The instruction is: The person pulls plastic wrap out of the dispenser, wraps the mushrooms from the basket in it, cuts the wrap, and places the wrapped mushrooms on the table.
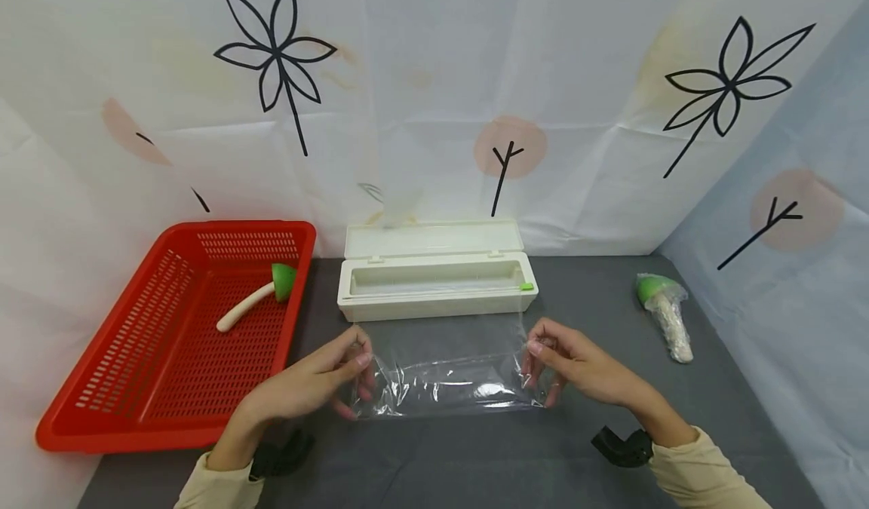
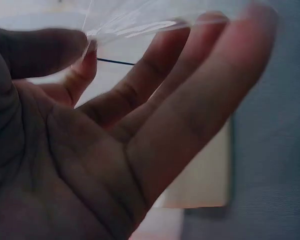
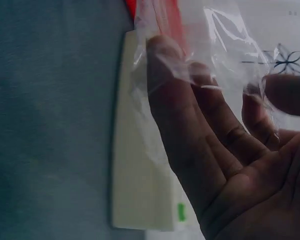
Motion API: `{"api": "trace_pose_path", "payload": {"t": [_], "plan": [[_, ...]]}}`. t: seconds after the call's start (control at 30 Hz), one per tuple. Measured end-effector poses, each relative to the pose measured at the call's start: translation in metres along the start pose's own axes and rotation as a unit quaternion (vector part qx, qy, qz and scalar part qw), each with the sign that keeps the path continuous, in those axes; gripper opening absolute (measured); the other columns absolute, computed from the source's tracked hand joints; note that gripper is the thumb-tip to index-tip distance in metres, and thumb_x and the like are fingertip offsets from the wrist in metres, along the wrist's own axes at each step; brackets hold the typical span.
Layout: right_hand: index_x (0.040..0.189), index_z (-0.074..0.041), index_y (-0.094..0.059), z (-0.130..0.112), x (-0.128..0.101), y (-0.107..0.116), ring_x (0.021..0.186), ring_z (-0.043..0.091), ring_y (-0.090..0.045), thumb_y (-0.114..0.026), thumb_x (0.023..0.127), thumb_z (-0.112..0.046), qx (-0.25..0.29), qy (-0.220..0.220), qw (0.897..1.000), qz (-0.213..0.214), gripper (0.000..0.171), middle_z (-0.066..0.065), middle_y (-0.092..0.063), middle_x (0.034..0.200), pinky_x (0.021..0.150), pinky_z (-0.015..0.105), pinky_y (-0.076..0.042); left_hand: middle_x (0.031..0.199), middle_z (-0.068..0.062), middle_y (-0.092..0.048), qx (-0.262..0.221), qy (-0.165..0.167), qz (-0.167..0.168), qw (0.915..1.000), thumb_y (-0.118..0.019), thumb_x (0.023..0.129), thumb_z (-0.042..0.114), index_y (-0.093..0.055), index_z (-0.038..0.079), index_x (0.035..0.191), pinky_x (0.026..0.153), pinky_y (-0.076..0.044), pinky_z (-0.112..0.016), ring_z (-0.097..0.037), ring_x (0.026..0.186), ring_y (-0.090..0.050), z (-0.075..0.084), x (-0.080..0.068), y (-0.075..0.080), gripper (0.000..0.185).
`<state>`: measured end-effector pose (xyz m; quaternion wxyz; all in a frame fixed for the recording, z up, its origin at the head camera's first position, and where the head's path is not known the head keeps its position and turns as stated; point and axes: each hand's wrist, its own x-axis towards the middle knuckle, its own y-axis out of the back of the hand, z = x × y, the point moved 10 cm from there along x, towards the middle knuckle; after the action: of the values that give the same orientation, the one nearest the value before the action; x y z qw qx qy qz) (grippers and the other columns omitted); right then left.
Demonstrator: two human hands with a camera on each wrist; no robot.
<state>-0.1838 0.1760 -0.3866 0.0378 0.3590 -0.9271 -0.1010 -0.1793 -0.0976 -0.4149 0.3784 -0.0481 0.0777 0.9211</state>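
A sheet of clear plastic wrap (image 1: pixel 448 381) stretches between both hands, running from the white wrap dispenser box (image 1: pixel 434 305) behind it. My left hand (image 1: pixel 305 381) pinches the sheet's left edge between thumb and index finger; in the left wrist view the film (image 2: pixel 135 27) passes over the other fingertips. On the opposite edge my right hand (image 1: pixel 577 362) pinches the wrap the same way, and crumpled film (image 3: pixel 225 40) lies against its fingers in the right wrist view. The dispenser's lid (image 1: pixel 434 239) stands raised, and a small green slider (image 1: pixel 526 286) sits at its right end.
At the left stands a red plastic basket (image 1: pixel 170 433) with a green-capped toy mushroom (image 1: pixel 247 307) inside. Another green-capped mushroom (image 1: pixel 668 320), wrapped in clear film, lies on the grey table (image 1: pixel 475 464) at the right. A patterned white cloth (image 1: pixel 421 79) hangs behind.
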Motion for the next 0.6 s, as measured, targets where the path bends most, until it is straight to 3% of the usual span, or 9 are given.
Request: {"api": "trace_pose_path", "payload": {"t": [0.07,0.13,0.2,0.3,0.4,0.47,0.53,0.6], "plan": [[0.105,0.007,-0.054,0.016,-0.002,-0.006,0.078,0.032,-0.069,-0.041,0.11,-0.005,-0.009,-0.018,1.0,-0.009,0.018,0.031,-0.062,0.094,0.054,0.05,-0.058,0.1,-0.02,-0.058,0.013,0.006,-0.02,0.9997,-0.046,0.11,0.017,-0.046,-0.001,0.112,0.07,-0.06,-0.05,-0.038,0.094,-0.063,-0.011,0.001,-0.007,0.018],[0.099,0.005,-0.06,0.028,-0.003,-0.014,0.075,0.029,-0.069,-0.042,0.11,-0.006,-0.028,-0.026,0.999,-0.022,0.024,0.026,-0.066,0.09,0.058,0.045,-0.059,0.096,-0.013,-0.058,0.042,0.004,-0.047,0.998,-0.049,0.109,0.017,-0.051,0.001,0.108,0.075,-0.058,-0.039,-0.028,0.092,-0.061,-0.02,0.0,-0.016,0.017],[0.088,0.003,-0.065,0.039,-0.006,-0.022,0.074,0.025,-0.069,-0.041,0.11,-0.007,-0.048,-0.03,0.998,-0.042,0.035,0.019,-0.07,0.085,0.064,0.038,-0.059,0.093,-0.004,-0.056,0.08,-0.008,-0.08,0.9935,-0.051,0.107,0.019,-0.055,0.005,0.103,0.076,-0.052,-0.029,-0.017,0.088,-0.057,-0.024,-0.001,-0.026,0.015],[0.073,-0.002,-0.068,0.053,-0.01,-0.037,0.074,0.016,-0.069,-0.038,0.111,-0.009,-0.073,-0.04,0.993,-0.081,0.05,0.009,-0.073,0.078,0.071,0.031,-0.055,0.092,0.006,-0.056,0.125,-0.021,-0.124,0.9841,-0.054,0.106,0.023,-0.062,0.01,0.098,0.076,-0.044,-0.025,-0.009,0.087,-0.052,-0.029,-0.005,-0.04,0.017],[0.07,-0.007,-0.07,0.064,-0.013,-0.046,0.063,0.003,-0.059,-0.043,0.111,-0.017,-0.108,-0.057,0.988,-0.09,0.049,0.0,-0.07,0.072,0.061,0.021,-0.047,0.095,0.011,-0.059,0.148,-0.012,-0.144,0.9785,-0.053,0.106,0.029,-0.072,0.014,0.094,0.079,-0.044,-0.025,-0.005,0.092,-0.053,-0.036,-0.007,-0.048,0.027],[0.077,-0.011,-0.073,0.067,-0.012,-0.047,0.06,-0.002,-0.052,-0.054,0.107,-0.022,-0.159,-0.049,0.984,-0.063,0.038,-0.005,-0.068,0.072,0.056,0.019,-0.044,0.093,0.013,-0.062,0.166,-0.012,-0.137,0.9765,-0.052,0.107,0.031,-0.076,0.015,0.088,0.076,-0.045,-0.024,-0.002,0.089,-0.053,-0.038,-0.004,-0.051,0.035],[0.087,-0.014,-0.074,0.066,-0.011,-0.043,0.064,-0.002,-0.048,-0.067,0.1,-0.029,-0.244,-0.028,0.969,-0.016,0.022,-0.01,-0.065,0.079,0.056,0.021,-0.044,0.083,0.012,-0.064,0.183,-0.029,-0.121,0.9751,-0.054,0.107,0.03,-0.078,0.013,0.08,0.069,-0.045,-0.021,0.002,0.078,-0.051,-0.038,0.0,-0.051,0.04],[0.1,-0.015,-0.073,0.065,-0.011,-0.039,0.08,0.004,-0.054,-0.076,0.092,-0.037,-0.337,-0.011,0.941,0.029,0.024,-0.01,-0.062,0.092,0.068,0.028,-0.051,0.072,0.013,-0.062,0.205,-0.043,-0.094,0.9732,-0.058,0.105,0.028,-0.076,0.012,0.074,0.06,-0.042,-0.019,0.004,0.066,-0.047,-0.038,0.005,-0.049,0.039]]}}
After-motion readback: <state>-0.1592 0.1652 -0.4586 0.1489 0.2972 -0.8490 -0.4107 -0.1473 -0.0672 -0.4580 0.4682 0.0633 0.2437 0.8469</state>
